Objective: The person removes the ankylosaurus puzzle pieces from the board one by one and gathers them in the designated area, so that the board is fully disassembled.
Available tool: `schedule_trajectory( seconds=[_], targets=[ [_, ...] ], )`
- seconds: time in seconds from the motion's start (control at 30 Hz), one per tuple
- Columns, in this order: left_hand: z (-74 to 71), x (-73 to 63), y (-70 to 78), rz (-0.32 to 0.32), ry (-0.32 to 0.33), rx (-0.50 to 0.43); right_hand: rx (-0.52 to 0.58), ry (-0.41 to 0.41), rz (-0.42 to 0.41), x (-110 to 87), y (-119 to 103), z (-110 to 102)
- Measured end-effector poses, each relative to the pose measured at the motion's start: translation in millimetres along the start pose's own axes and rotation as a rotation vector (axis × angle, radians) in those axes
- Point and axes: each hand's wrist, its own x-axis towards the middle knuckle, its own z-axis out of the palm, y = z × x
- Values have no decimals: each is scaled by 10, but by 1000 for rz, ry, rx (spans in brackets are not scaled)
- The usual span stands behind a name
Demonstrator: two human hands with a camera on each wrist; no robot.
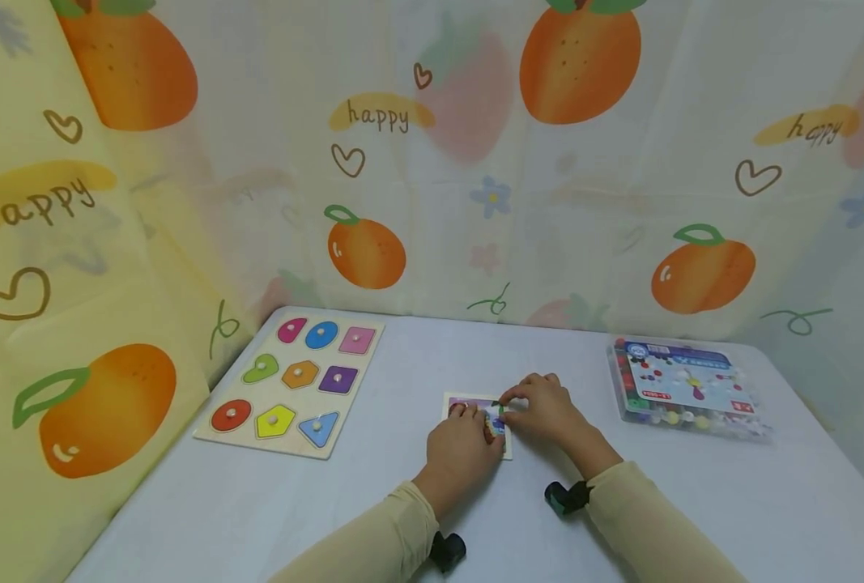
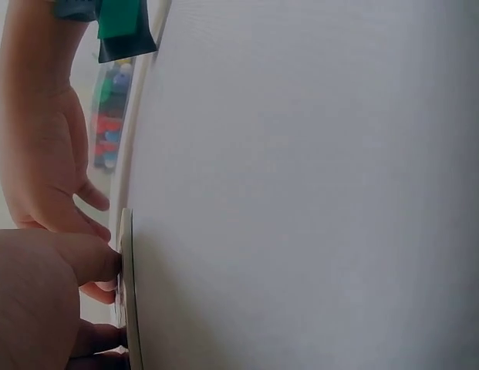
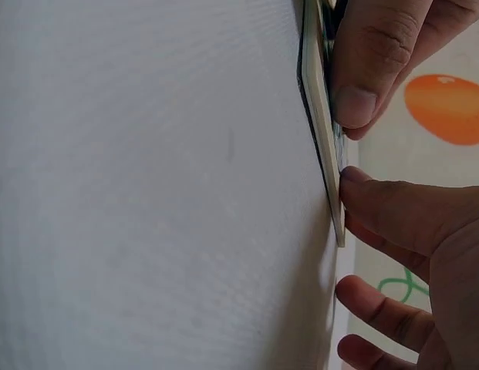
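A small jigsaw puzzle board (image 1: 508, 448) with a colourful picture and a pale border lies on the white table. My left hand (image 1: 462, 447) covers much of its picture, with the fingertips and thumb touching the face. At the upper right part of the board, my right hand (image 1: 548, 413) touches the picture with thumb and index finger a little apart. The right wrist view shows the board's thin edge (image 3: 322, 123) flat to the table, and the right thumb (image 3: 370, 189) on its face. Whether a loose piece lies under the fingertips is hidden.
A wooden shape board (image 1: 308, 380) with knobbed coloured shapes lies on the left of the table (image 1: 395, 502). On the right is a clear plastic case (image 1: 694, 389) of colourful small parts with a printed label. A printed curtain (image 1: 432, 243) hangs behind.
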Motion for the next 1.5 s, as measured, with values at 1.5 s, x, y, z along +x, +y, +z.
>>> schedule_trajectory(
  seconds=[1.5],
  targets=[
    [-31, 44, 0, -30, -37, 47, 336, -74, 10, 111, -9, 3]
  ],
)
